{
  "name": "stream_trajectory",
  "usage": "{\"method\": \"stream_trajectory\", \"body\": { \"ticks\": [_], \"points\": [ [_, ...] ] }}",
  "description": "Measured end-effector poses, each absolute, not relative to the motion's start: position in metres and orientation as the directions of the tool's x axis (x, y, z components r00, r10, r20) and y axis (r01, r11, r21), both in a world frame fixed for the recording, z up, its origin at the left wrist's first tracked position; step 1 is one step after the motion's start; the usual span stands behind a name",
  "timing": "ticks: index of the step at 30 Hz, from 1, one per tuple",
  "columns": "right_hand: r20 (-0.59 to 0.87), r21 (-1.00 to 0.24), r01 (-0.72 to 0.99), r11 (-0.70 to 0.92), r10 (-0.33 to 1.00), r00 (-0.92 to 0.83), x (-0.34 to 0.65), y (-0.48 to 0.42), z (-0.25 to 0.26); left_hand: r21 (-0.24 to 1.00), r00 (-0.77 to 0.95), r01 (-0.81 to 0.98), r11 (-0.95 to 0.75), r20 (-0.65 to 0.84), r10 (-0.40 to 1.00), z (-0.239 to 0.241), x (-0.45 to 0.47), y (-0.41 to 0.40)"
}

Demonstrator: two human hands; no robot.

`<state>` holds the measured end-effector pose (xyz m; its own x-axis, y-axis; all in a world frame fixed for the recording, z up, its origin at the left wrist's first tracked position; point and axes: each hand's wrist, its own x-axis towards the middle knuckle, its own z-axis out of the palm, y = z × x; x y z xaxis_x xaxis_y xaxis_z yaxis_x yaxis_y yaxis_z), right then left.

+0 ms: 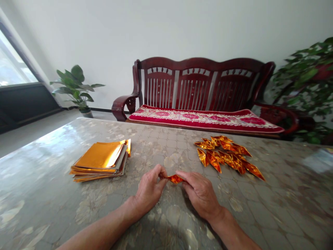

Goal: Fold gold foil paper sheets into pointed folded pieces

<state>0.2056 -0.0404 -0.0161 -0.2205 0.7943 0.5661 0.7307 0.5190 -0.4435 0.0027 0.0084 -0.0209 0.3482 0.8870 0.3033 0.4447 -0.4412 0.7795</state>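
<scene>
Between my two hands is a small folded gold foil paper [175, 179], its shiny orange-gold middle showing. My left hand [152, 185] pinches its left end between thumb and fingers. At the right end, the thumb and fingers of my right hand [199, 191] are closed on it too; both tips of the paper are hidden by the fingers. To the left lies a stack of flat gold foil paper sheets [100, 155], its edges uneven. A pile of folded gold foil pieces [229, 154] with pointed ends rests farther off on the right.
The table [153, 146] has a glossy, patterned cover. Beyond its far edge stands a dark red wooden bench [179, 85] with a red floral cushion [208, 119]. Potted plants [75, 86] flank the bench. A blurred clear plastic item [318, 160] lies at the table's right.
</scene>
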Motion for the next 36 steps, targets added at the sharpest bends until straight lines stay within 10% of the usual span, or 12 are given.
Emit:
{"method": "stream_trajectory", "body": {
  "ticks": [36],
  "points": [
    [0.578, -0.467, 0.745, 0.477, 0.802, -0.151, 0.209, -0.038, -0.024, 0.833, 0.297, 0.357, -0.423, 0.328, 0.897, -0.032, 0.009, 0.018]
  ]
}}
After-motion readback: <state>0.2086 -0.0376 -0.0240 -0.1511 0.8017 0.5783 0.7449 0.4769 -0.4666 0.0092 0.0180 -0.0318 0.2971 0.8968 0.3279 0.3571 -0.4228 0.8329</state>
